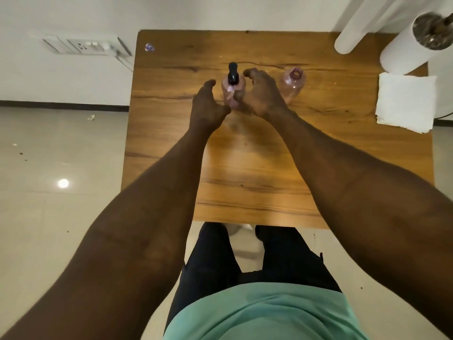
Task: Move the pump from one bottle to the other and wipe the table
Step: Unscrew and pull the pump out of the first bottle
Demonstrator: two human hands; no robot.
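Both hands, left hand and right hand, cupped open around pump bottle, likely to steady it for unscrewing pump; open bottle waited just right of it.

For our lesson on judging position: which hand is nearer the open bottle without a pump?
Right. The right hand lies just left of the open bottle; the left hand is farther, beyond the pump bottle.

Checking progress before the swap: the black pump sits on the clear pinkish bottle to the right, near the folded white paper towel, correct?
Not quite. The head view shows the black pump on the left clear pinkish bottle, between both hands; the right bottle, nearer the folded white paper towel, is open.
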